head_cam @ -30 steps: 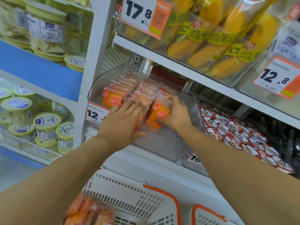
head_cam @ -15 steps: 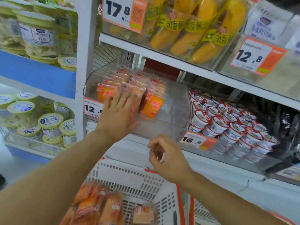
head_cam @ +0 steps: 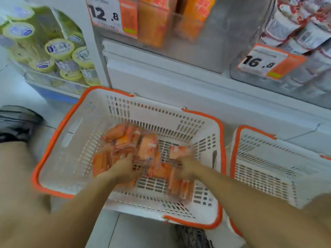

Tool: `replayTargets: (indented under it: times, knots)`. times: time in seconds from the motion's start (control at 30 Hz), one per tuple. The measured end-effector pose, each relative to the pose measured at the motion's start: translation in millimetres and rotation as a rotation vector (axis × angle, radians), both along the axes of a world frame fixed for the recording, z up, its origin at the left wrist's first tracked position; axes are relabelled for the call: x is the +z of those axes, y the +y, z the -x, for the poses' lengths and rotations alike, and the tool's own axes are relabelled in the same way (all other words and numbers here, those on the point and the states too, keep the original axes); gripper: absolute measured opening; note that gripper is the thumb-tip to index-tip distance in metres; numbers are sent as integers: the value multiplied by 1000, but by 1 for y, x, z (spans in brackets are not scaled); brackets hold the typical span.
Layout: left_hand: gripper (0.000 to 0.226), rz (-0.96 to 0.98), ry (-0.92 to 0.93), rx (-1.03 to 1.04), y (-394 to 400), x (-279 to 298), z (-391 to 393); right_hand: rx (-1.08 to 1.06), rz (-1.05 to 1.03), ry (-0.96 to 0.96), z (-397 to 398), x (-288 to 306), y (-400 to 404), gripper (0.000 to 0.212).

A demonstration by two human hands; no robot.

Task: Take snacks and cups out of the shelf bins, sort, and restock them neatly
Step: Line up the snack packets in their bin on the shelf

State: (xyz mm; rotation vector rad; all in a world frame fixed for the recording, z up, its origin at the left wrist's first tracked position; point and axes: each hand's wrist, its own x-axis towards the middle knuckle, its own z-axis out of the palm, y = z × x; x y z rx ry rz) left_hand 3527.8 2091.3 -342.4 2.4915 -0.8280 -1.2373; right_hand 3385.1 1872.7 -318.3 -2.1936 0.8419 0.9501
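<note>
Several orange snack packs (head_cam: 129, 142) lie in a loose pile inside a white basket with an orange rim (head_cam: 59, 133) on the floor. My left hand (head_cam: 125, 167) reaches down into the pile's near side, its fingers blurred among the packs. To its right, my right hand (head_cam: 188, 167) holds one orange snack pack (head_cam: 179, 151) at its fingertips. Above, the clear shelf bin (head_cam: 223, 42) holds more orange packs (head_cam: 154, 22) standing upright. The bin to the right holds red-and-white cups (head_cam: 295, 33).
A second white basket (head_cam: 259, 158) stands right beside the first, with nothing showing in it. Green-lidded cups (head_cam: 59, 49) fill the shelf at upper left. Price tags read 12.8 (head_cam: 105, 15) and 16.8 (head_cam: 259, 61). My shoe (head_cam: 16, 122) is at the left.
My view dropped from the shelf to the floor basket. My left hand left the shelf bin and my right hand moved lower; both are now among the packs in the basket.
</note>
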Motion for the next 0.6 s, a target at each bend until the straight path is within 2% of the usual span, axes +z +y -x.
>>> replayTargets:
  times: [0.1,0.17,0.23,0.3,0.4,0.5,0.6]
  knots:
    - [102,50,2,129,-8,-10,5,57,31,59,4,-15,9,59]
    - [116,49,-11,225,-26,-9,3,238,16,235,6,-19,9,65]
    - [122,-21,-38,249,-41,-11,5,416,64,317,7,-18,6,78]
    - [120,-75,-97,284,-51,-16,11,476,90,296,6,-17,-2,90]
    - [111,-41,-135,373,-56,-21,15,457,18,299,4,-16,-12,96]
    - [104,0,-94,383,-52,-17,16,579,79,248,6,-16,-20,87]
    - [104,-46,-56,331,-45,-10,12,526,37,165,7,-15,-27,64]
